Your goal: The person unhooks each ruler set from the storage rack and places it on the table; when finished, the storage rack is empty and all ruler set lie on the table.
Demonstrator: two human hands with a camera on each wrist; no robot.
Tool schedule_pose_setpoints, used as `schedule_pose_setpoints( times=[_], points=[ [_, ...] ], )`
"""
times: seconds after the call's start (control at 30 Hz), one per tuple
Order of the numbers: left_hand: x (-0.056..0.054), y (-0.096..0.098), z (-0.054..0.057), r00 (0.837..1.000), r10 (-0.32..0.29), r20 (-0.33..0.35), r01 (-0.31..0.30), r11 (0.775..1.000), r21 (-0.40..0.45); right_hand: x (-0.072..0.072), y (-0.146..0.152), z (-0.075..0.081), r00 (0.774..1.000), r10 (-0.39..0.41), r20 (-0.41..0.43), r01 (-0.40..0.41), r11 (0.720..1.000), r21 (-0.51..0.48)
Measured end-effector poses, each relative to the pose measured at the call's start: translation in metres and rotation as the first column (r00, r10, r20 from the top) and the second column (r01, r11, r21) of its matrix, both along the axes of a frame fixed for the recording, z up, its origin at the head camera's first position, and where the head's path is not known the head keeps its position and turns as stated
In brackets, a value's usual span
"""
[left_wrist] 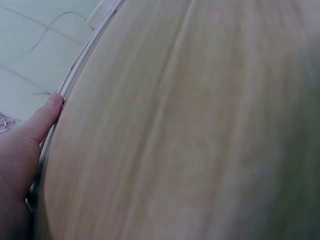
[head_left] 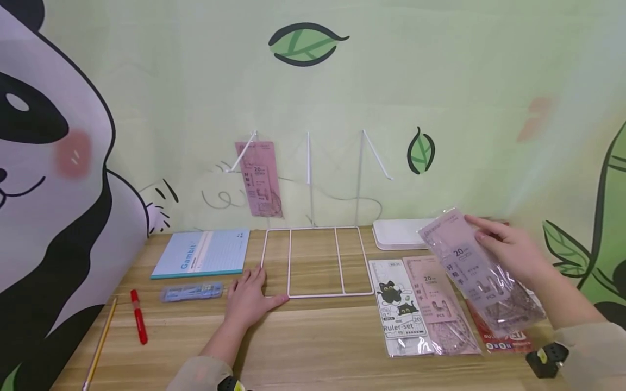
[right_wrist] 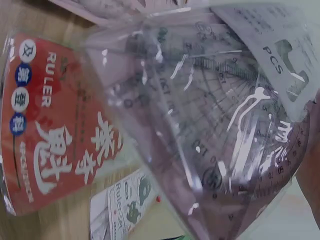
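My right hand (head_left: 513, 252) grips the edge of a pink ruler set (head_left: 469, 258) in a clear bag, tilted above other packs. In the right wrist view a clear protractor (right_wrist: 225, 115) shows inside that bag. My left hand (head_left: 248, 297) rests with spread fingers at the front left corner of a white wire rack (head_left: 315, 296). The left wrist view has its thumb against the rack's wire. Another pink ruler set (head_left: 261, 182) hangs from the rack's left hook. Below the held pack lie a cat-print ruler set (head_left: 398, 304), a pink ruler set (head_left: 435, 293) and a red ruler set (head_left: 506, 339).
A blue notebook (head_left: 202, 253) and a blue pen case (head_left: 192, 291) lie left of the rack. Farther left are a red pen (head_left: 138, 317) and a yellow pencil (head_left: 101, 345). Behind the packs, a white box (head_left: 398, 233) sits against the printed wall (head_left: 220, 98).
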State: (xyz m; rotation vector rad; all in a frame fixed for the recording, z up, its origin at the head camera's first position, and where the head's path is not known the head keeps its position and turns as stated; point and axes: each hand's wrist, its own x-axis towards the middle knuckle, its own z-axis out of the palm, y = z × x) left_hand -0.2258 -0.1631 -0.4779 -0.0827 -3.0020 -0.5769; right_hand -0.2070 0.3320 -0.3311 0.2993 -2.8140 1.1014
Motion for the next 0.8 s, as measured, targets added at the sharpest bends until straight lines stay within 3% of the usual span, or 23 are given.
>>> schedule_pose_setpoints(
  times=[0.4,0.8],
  points=[
    [0.001,0.0,0.001,1.0,-0.004,-0.001,0.004,1.0,0.002,-0.006,-0.003,-0.008,0.987,0.159,-0.011,-0.159,0.987,0.021],
    [0.002,0.001,0.004,1.0,-0.003,0.017,0.003,1.0,-0.002,0.002,0.042,-0.02,0.963,0.19,0.192,-0.218,0.966,0.14]
  ],
)
